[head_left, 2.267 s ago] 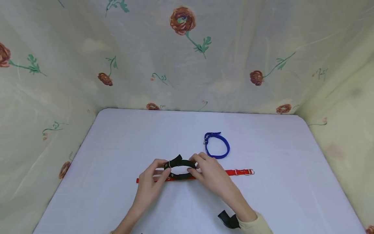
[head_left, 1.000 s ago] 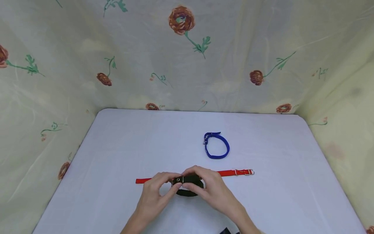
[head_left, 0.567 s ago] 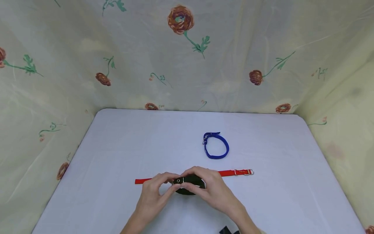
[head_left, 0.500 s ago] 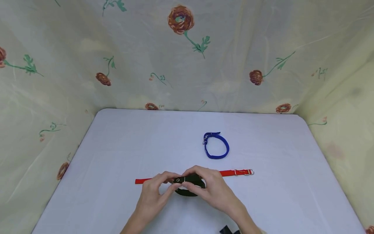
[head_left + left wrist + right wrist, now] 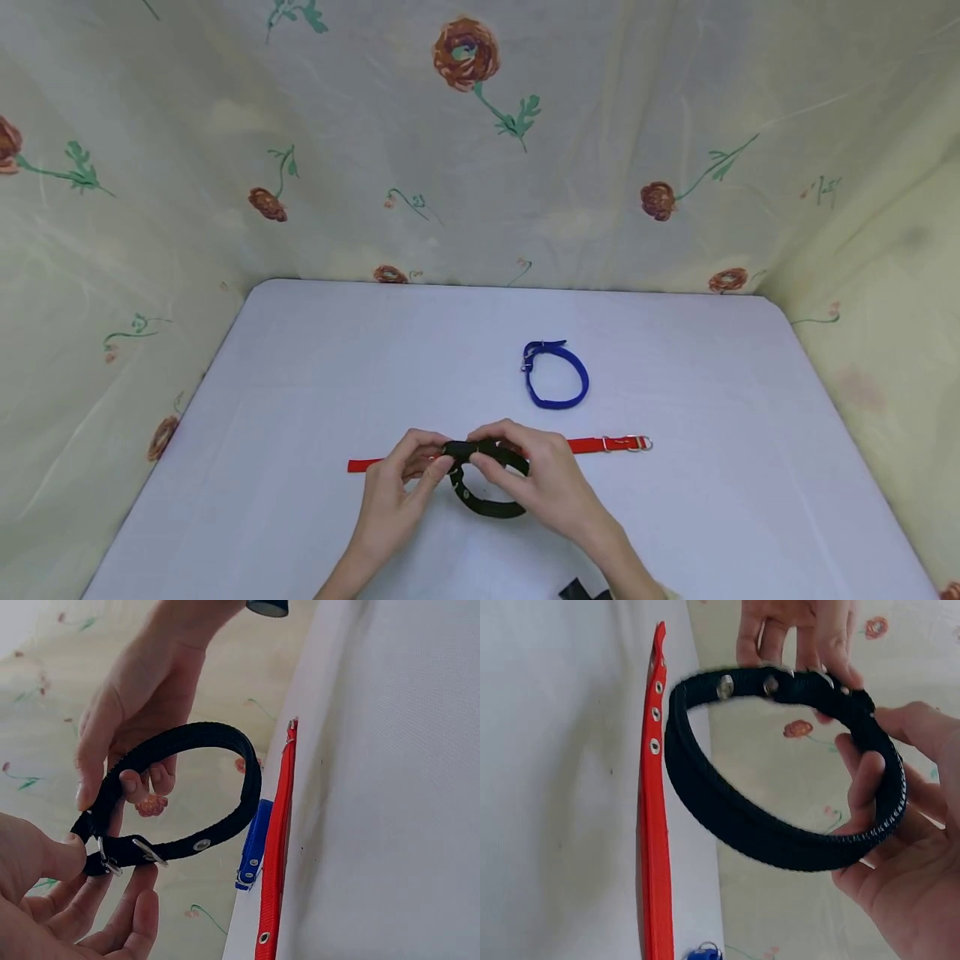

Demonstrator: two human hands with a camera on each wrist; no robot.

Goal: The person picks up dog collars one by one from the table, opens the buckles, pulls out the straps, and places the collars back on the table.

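Observation:
A black collar with metal eyelets and a buckle is bent into a ring above the table, held between both hands. My left hand pinches its buckle end; in the left wrist view the metal buckle and a D-shaped ring show by the fingers. My right hand grips the band just right of the buckle, its fingers reaching through the loop in the right wrist view. Behind the hands lies a red collar, stretched straight, its middle hidden by them.
Farther back on the white table lies a blue collar buckled into a ring. A black strap piece shows at the front edge, partly hidden by the right forearm. Flower-patterned cloth hangs behind and at both sides.
The black collar came nearer the front over the last two seconds, then tilted so its loop now shows open below the hands. Both hands kept hold; the red and blue collars stayed put.

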